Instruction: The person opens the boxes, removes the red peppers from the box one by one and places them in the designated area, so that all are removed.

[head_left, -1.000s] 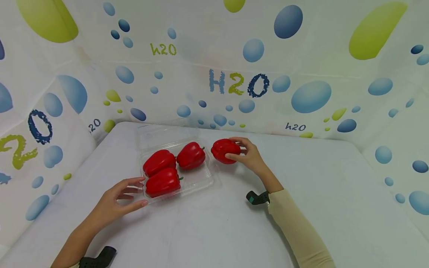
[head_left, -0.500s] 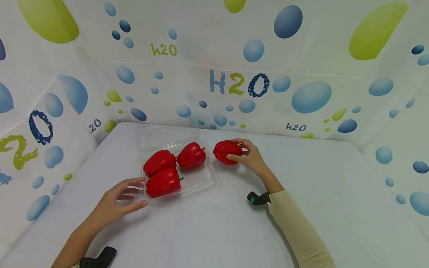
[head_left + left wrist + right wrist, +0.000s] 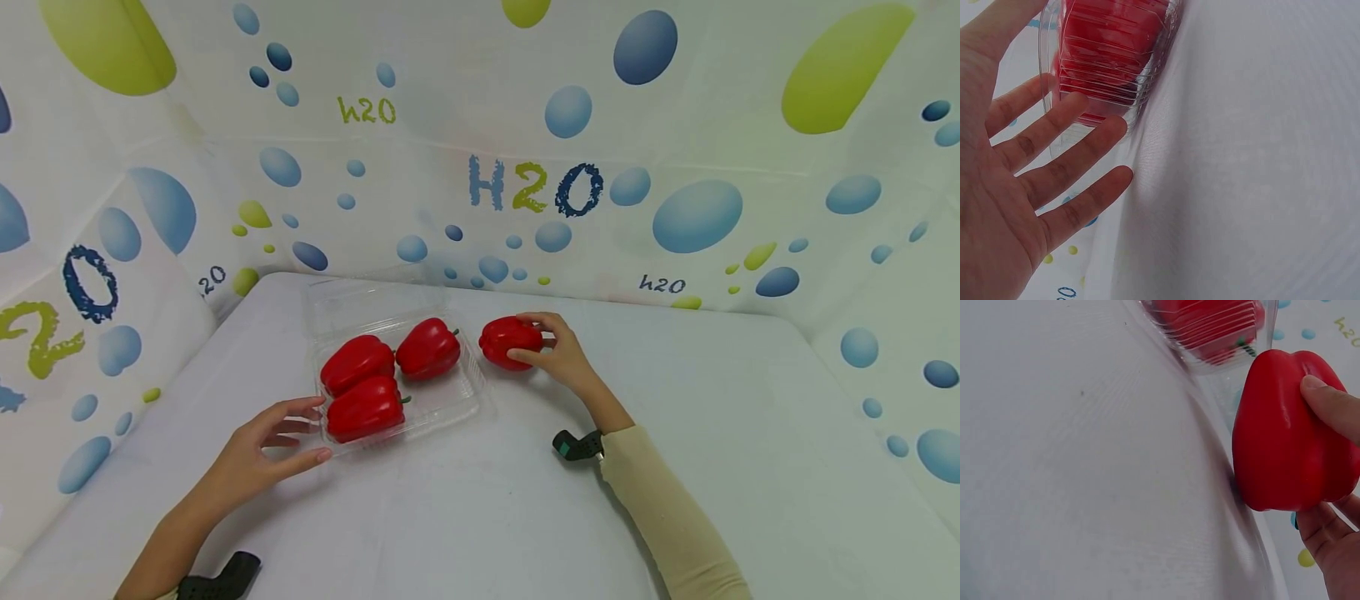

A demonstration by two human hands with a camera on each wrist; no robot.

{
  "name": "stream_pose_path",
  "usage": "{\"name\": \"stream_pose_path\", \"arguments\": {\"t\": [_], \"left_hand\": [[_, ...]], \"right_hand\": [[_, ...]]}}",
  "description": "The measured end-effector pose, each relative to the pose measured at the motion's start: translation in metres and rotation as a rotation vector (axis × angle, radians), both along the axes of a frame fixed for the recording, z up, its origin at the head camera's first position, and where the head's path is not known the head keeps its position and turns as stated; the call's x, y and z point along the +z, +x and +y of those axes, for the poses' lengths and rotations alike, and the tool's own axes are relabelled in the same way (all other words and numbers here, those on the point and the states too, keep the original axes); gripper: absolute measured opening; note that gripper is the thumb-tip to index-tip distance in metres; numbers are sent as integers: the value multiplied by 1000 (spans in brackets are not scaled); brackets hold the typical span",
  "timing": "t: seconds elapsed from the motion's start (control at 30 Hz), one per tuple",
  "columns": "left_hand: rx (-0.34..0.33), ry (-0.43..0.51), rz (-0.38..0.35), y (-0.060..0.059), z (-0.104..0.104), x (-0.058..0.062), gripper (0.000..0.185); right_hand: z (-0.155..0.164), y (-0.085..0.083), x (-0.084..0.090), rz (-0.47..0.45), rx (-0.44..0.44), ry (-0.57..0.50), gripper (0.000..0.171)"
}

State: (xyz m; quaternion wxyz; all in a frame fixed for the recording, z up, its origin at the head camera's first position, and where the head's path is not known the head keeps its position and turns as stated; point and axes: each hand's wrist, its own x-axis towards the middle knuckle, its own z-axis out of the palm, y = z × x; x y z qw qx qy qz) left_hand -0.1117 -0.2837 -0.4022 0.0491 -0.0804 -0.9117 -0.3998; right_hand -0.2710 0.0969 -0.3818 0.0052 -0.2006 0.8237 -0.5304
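Observation:
A clear plastic clamshell tray (image 3: pixel 450 408) lies on the white table with its lid (image 3: pixel 360 298) folded open behind it. Three red bell peppers lie inside: one at the back left (image 3: pixel 357 362), one at the front (image 3: pixel 365 407), one at the back right (image 3: pixel 428 348). A fourth red pepper (image 3: pixel 510 341) (image 3: pixel 1285 431) sits on the table just right of the tray, and my right hand (image 3: pixel 551 350) grips it with thumb and fingers. My left hand (image 3: pixel 270 442) (image 3: pixel 1035 175) rests open against the tray's front left corner, fingers straight.
The table (image 3: pixel 480 500) is covered in white cloth and walled on three sides by a bubble-patterned "H2O" backdrop (image 3: pixel 532 187). Black wrist-camera straps show at both forearms.
The right hand with its pepper has shifted very slightly right and down toward the table. The left hand and tray have not moved.

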Motion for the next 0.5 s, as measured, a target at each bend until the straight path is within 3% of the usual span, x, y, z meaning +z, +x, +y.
{"name": "stream_pose_path", "arguments": {"t": [0.23,0.5], "left_hand": [[3,-5,1,0,0,1,65],[0,0,3,0,1,1,64]], "right_hand": [[0,-1,-1,-8,-3,18,54],[6,-24,-28,-5,9,15,57]]}}
